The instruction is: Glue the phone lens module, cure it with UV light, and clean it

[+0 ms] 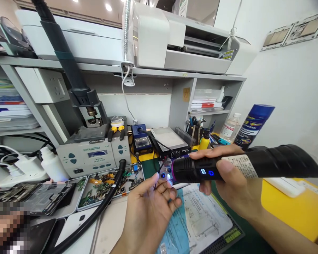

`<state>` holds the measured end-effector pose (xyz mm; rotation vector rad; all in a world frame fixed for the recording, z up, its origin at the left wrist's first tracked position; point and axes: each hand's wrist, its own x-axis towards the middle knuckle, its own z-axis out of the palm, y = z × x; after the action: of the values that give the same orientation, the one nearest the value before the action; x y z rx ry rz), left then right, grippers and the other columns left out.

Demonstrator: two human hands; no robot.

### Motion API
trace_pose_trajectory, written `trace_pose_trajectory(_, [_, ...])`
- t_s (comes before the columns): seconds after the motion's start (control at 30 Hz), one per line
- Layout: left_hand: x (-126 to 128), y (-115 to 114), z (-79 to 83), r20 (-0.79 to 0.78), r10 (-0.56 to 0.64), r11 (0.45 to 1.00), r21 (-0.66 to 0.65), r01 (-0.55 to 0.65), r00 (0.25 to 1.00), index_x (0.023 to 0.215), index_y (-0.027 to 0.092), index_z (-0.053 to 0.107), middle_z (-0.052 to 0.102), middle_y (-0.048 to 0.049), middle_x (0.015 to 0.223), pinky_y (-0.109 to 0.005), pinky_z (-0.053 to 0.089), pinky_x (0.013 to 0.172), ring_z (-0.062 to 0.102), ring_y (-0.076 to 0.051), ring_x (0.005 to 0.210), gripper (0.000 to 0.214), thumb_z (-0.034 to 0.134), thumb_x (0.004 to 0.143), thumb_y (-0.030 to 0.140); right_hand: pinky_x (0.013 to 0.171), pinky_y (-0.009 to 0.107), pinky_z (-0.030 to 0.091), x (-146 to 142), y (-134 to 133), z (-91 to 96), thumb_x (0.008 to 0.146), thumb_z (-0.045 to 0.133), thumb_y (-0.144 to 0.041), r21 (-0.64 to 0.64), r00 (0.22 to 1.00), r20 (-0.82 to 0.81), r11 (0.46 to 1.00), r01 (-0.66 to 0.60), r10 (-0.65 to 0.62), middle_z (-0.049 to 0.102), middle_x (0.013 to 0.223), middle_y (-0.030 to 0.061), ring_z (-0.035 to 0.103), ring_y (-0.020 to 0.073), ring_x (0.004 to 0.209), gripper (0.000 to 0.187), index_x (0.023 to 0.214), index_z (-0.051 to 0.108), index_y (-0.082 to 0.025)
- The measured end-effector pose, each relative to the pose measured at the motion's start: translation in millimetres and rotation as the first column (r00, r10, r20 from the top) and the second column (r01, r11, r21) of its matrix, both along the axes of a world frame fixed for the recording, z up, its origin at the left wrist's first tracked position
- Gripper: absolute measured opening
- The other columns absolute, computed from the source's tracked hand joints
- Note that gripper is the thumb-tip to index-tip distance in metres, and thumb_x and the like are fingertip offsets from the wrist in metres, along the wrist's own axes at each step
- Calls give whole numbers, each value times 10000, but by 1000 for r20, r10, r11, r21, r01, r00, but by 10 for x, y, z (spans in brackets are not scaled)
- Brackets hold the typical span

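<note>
At near right, the right hand [237,187] wraps its fingers around a black, purple-ringed cylindrical device [246,165], tip just beside the left hand [152,204], half-curled, its hold unclear. A loosened grip could jab those fingertips.

Ref: rework station [85,157]. Pliers [117,129] are set on top of it; squeeze bottle [53,164] is stood just left. Parts tray [91,206] is placed in front, with hose [106,204] run across it. Soldering unit [143,141] is parked just right; printer [153,35] is shelved above and right; spray can [254,125] is stood well right. Left hand [151,204] is held front-right, handheld device [245,165] gripped by right hand [231,180] farther right.
</note>
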<state>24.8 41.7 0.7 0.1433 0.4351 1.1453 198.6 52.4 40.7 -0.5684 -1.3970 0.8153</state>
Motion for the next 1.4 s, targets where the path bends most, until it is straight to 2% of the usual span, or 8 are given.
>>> trace_pose_trajectory(0.23, [-3, 10, -25, 13, -5, 1000, 6, 5, 1000, 705, 116, 665, 620, -77, 782, -349, 496, 636, 574, -189, 677, 218, 599, 873, 239, 329, 268, 514, -7, 8, -7, 905, 687, -330, 31, 1000, -1, 999, 15, -15, 763, 1001, 52, 643, 137, 419, 88, 953, 671, -257])
trace_pose_trajectory(0.43, [-12, 3, 2, -1, -5, 1000, 8, 5, 1000, 737, 118, 671, 605, -67, 781, -348, 490, 652, 563, -185, 686, 213, 587, 885, 246, 356, 274, 529, 2, -16, 7, 919, 675, -325, 45, 1000, 23, 999, -4, 3, 764, 1021, 60, 634, 126, 415, 80, 966, 677, -261])
trace_pose_trajectory(0.7, [-33, -23, 12, 26, -18, 1000, 9, 18, 999, 706, 118, 629, 570, -52, 731, -350, 483, 663, 531, -169, 657, 236, 563, 892, 247, 333, 263, 523, -6, 24, 24, 920, 670, -323, -27, 1000, -16, 999, -28, 27, 772, 1002, 46, 621, 118, 382, 84, 949, 676, -245])
trace_pose_trajectory(0.9, [-12, -19, 2, 12, -12, 1000, 21, 11, 1000, 768, 119, 605, 589, -56, 785, -337, 486, 672, 554, -165, 678, 192, 560, 909, 242, 308, 272, 512, -10, 83, 44, 913, 674, -351, -73, 997, 4, 995, 72, -72, 768, 998, 51, 603, 115, 348, 144, 885, 678, -210])
trace_pose_trajectory(1.07, [-10, -19, 1, 3, -15, 1000, 27, 15, 1000, 804, 111, 603, 593, -62, 814, -336, 490, 687, 561, -163, 693, 169, 554, 920, 224, 299, 276, 506, -29, 103, 63, 911, 661, -412, -78, 993, 49, 990, 114, -110, 768, 904, 50, 592, 118, 328, 226, 887, 686, -189])
trace_pose_trajectory(1.27, [3, -33, -1, 0, -17, 1000, 21, 17, 1000, 789, 95, 615, 601, -72, 813, -337, 489, 683, 565, -169, 696, 192, 559, 917, 226, 309, 275, 513, -31, 111, 37, 906, 673, -407, -85, 995, 39, 992, 90, -87, 766, 1049, 78, 597, 105, 340, 228, 901, 677, -179])
trace_pose_trajectory(1.4, [-7, -30, -4, 10, -15, 999, 33, 14, 1000, 770, 102, 620, 598, -69, 800, -342, 484, 684, 557, -171, 689, 192, 559, 907, 223, 311, 279, 514, -24, 109, 36, 914, 664, -403, -72, 994, 42, 992, 99, -96, 767, 1022, 70, 602, 109, 344, 224, 904, 681, -180])
